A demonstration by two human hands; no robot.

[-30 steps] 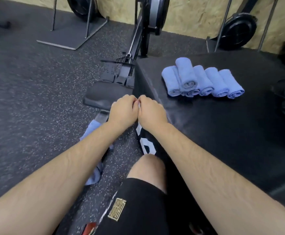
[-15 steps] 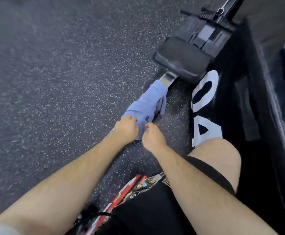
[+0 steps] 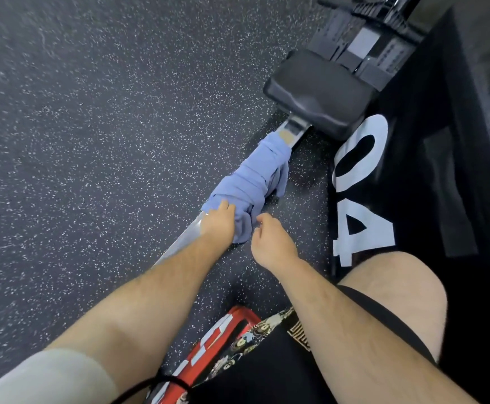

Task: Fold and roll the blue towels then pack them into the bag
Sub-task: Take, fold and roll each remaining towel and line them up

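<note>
Since the towel (image 3: 252,176) lies draped limp over the rail (image 3: 179,246) above the floor (image 3: 92,141), it looks light and soft, best taken by its corners. Of the hands, the left (image 3: 219,221) grips its near end; the right (image 3: 270,243) hovers curled beside it, and I cannot tell whether it is pinching cloth.

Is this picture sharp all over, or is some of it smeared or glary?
Head view: the speckled floor at far left is streaked by motion blur; the blue towel is only mildly soft; the metal rail shows bright glare beside the left hand; the wide lens bends the edge of the black box.
</note>
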